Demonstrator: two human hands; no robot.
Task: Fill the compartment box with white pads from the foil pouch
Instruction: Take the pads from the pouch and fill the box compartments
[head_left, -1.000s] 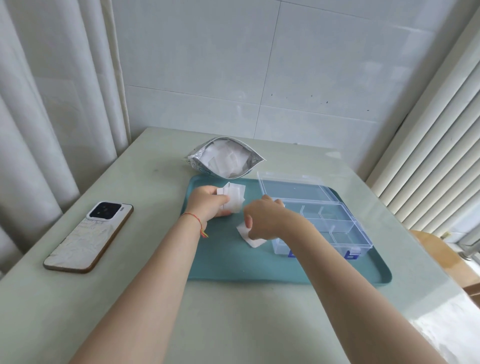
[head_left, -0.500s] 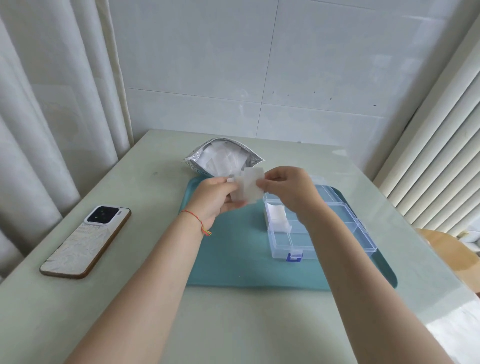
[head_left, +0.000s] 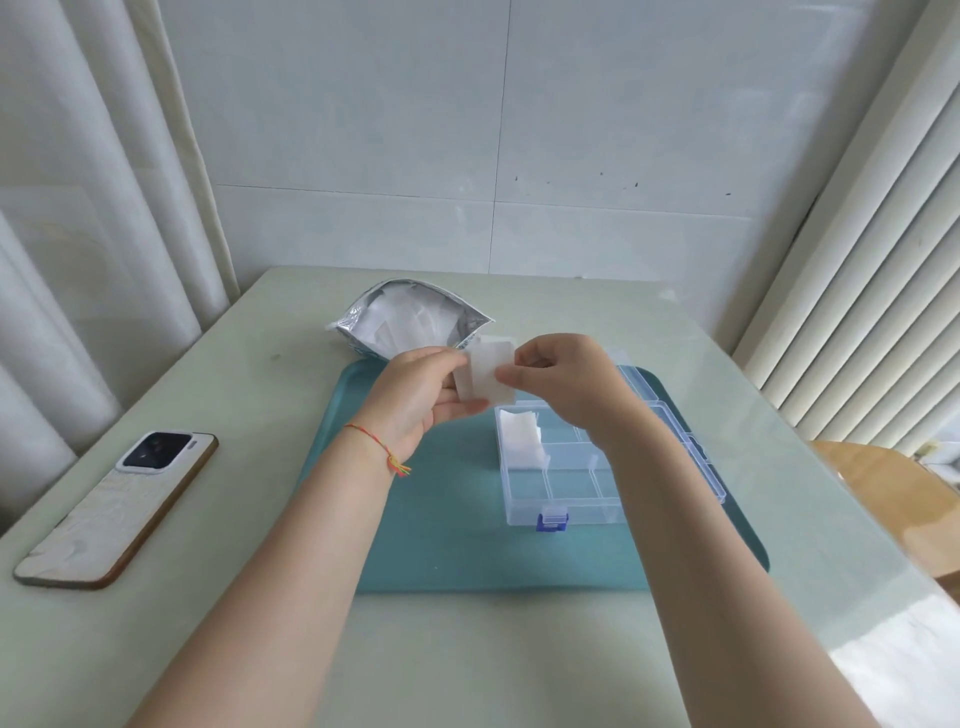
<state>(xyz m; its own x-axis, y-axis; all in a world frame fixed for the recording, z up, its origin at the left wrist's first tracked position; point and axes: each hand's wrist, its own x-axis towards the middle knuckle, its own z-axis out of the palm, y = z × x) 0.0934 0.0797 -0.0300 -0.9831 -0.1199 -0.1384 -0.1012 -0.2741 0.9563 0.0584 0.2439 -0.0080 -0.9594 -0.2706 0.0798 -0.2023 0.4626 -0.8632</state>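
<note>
Bright daylight (edges bowed), soft shadows.

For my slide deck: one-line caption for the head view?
Both hands hold white pads above the compartment box.

Bare forearms; a red string bracelet (head_left: 375, 440) circles the left wrist.

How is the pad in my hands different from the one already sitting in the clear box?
The held pad is up in the air above the tray, pinched between the left hand and right hand; the boxed pad lies untouched in a far-left compartment of the box. The held pad stands nearly upright, the boxed pad roughly flat. Both are white and squarish.
</note>
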